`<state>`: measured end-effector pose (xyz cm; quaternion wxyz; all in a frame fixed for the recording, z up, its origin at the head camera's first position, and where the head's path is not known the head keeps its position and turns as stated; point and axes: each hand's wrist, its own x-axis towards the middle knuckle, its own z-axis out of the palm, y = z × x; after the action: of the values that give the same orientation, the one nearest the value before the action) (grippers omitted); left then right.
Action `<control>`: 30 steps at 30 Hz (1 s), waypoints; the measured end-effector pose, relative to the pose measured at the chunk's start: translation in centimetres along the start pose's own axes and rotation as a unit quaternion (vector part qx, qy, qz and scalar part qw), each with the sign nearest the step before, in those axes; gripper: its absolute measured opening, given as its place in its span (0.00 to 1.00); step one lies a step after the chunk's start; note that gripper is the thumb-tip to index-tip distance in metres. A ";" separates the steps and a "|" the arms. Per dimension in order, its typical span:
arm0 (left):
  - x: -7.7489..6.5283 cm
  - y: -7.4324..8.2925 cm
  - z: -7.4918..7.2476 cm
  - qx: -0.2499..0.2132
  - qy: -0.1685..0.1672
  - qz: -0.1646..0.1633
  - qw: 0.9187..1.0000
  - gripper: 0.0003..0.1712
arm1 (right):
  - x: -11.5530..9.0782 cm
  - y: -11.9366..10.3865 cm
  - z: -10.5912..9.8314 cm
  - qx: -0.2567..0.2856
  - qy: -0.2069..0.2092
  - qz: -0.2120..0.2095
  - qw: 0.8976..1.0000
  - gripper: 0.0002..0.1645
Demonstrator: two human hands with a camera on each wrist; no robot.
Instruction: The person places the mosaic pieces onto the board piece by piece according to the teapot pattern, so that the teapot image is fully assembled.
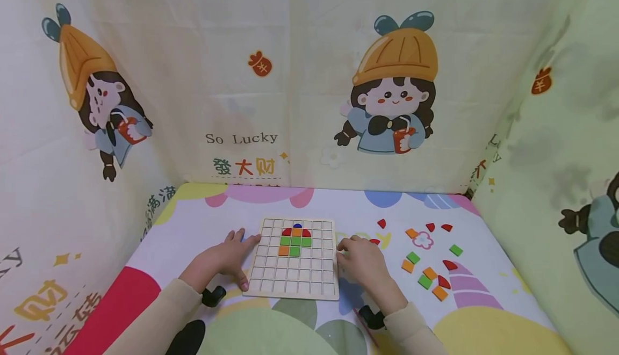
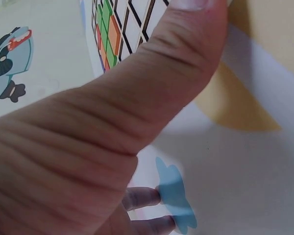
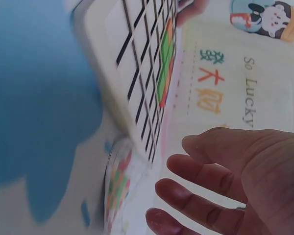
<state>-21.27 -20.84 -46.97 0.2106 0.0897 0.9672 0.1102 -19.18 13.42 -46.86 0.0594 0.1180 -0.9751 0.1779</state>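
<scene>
A pale wooden grid board lies on the patterned cloth in front of me. Its upper middle cells hold a blue piece, red rounded pieces, orange squares and green squares. My left hand rests at the board's left edge, fingers spread; in the left wrist view its thumb reaches to the board. Beside the right edge is my right hand. Its loosely bent fingers hold nothing in the right wrist view and stand apart from the board there.
Loose green squares, orange squares and red rounded pieces lie scattered to the right. A clear, shiny item with coloured patches shows beyond the board in the right wrist view. Printed cloth walls enclose the table.
</scene>
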 end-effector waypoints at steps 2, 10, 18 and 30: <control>0.0 0.0 0.0 -0.001 0.000 0.000 1.000 0.77 | -0.2 0.6 -0.2 -0.006 0.002 0.004 1.000 0.07; -0.2 -0.2 0.0 0.003 0.005 0.005 1.000 0.77 | -1.2 3.4 -1.1 -0.012 -0.010 0.041 0.999 0.07; -0.3 0.0 0.0 0.002 0.007 0.010 1.000 0.76 | -2.7 6.5 -1.8 -0.035 -0.017 0.060 0.997 0.09; -0.2 0.1 0.0 0.005 0.011 0.010 1.000 0.76 | -4.6 10.4 -3.6 -0.058 -0.033 0.129 0.989 0.11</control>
<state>-21.07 -20.83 -46.85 0.1980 0.0991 0.9692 0.1080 -17.08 25.15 -47.76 0.0104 -0.0065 -0.9922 0.1237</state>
